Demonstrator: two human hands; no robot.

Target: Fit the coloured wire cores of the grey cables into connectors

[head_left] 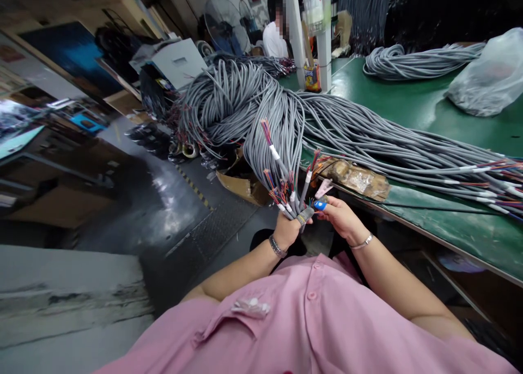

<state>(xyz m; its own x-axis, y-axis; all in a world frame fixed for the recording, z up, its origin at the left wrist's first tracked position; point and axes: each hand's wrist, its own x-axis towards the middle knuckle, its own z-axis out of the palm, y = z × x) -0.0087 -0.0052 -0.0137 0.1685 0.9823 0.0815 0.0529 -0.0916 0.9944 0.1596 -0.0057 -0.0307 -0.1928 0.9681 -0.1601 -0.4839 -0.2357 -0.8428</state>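
Note:
My left hand is closed round the ends of several grey cables, whose stripped tips fan out in red, blue and orange wires. A grey-and-yellow cover wraps its thumb. Close beside it, my right hand pinches at the thin coloured wires of one cable end. A blue piece sits at its fingertips, and part of the pinch is hidden. White sleeves mark several cable ends, one of them on a cable standing out above the rest. The cables run up into a large grey coil.
Long grey cables lie along the green table. A tape-wrapped block rests at its near edge. Farther back are another cable coil, a plastic bag and a white post. Someone in white sits beyond.

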